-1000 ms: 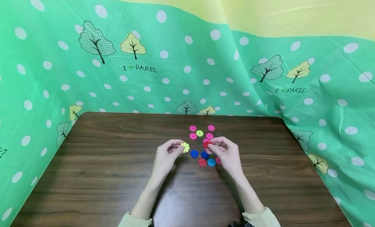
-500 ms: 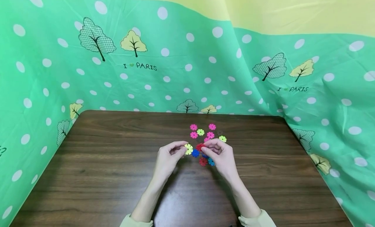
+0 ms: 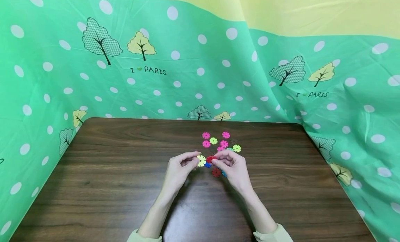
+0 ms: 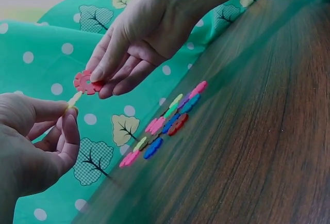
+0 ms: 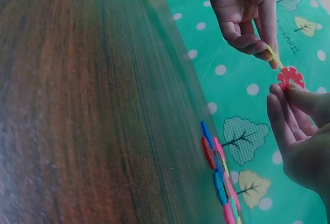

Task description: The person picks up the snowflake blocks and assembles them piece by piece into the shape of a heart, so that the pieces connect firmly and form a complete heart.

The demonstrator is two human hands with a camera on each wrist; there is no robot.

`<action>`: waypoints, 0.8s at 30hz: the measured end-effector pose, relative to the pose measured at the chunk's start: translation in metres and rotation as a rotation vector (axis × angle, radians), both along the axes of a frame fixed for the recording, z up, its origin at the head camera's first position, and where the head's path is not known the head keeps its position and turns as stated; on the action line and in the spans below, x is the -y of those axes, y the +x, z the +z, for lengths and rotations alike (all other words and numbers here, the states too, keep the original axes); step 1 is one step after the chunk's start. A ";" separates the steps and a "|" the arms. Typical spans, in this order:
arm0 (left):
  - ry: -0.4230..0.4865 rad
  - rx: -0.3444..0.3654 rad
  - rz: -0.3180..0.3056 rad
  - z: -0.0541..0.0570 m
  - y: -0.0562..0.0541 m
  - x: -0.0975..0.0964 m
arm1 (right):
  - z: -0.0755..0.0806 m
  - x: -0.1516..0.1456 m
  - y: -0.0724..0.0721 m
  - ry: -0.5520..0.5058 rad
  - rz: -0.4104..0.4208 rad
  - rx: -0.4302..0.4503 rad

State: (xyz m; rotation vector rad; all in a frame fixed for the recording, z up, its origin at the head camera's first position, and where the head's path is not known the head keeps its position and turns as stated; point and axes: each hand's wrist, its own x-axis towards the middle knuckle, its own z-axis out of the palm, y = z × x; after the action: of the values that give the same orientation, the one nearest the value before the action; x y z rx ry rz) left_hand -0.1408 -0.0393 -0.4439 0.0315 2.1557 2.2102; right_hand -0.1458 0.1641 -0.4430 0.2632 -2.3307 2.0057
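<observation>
Between thumb and fingers, my left hand point(image 3: 180, 169) pinches a yellow notched plastic disc point(image 3: 201, 161). My right hand point(image 3: 233, 169) pinches a red notched disc point(image 3: 210, 160) by its far side. Both discs are held above the table, edge to edge. In the left wrist view the rim of the red disc point(image 4: 85, 82) meets the yellow disc point(image 4: 75, 98), which is seen nearly edge-on. The right wrist view shows the yellow disc point(image 5: 273, 57) at right angles to the red disc point(image 5: 291, 77). Whether their notches interlock I cannot tell.
Several loose discs lie on the brown wooden table point(image 3: 118, 172) behind and below my hands, among them a pink disc point(image 3: 206, 135), a yellow-green disc point(image 3: 236, 148) and a red disc point(image 3: 216, 172). A green dotted cloth point(image 3: 175, 72) hangs behind the table.
My right hand has moved left, bringing the red disc up to the yellow one. My left hand has shifted slightly right, still pinching the yellow disc.
</observation>
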 end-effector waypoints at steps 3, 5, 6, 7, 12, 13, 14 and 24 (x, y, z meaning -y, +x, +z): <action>0.009 0.014 -0.002 0.000 0.001 0.000 | 0.001 0.001 0.002 -0.025 0.012 0.015; 0.013 0.020 -0.004 0.001 0.001 0.000 | 0.001 0.001 0.002 -0.038 0.021 0.023; 0.015 0.023 -0.008 0.001 0.001 0.001 | 0.001 0.001 0.002 -0.045 0.027 0.025; 0.020 0.025 -0.010 0.001 0.001 0.001 | 0.001 0.002 0.002 -0.049 0.031 0.027; 0.042 0.032 -0.019 0.001 0.001 0.001 | -0.002 0.003 0.002 -0.031 0.042 0.000; 0.045 0.033 -0.019 0.002 0.001 0.001 | -0.003 0.003 0.001 -0.011 0.042 -0.017; 0.045 0.032 -0.020 0.002 0.001 0.001 | -0.004 0.003 0.001 0.008 0.042 -0.034; -0.010 -0.001 0.005 0.002 0.002 0.002 | -0.004 0.002 0.003 0.166 0.040 -0.207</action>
State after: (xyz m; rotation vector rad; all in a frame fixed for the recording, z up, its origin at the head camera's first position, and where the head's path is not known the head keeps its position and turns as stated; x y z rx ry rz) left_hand -0.1393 -0.0413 -0.4416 0.0273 2.1692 2.2027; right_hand -0.1428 0.1616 -0.4475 0.5040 -2.3769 1.7086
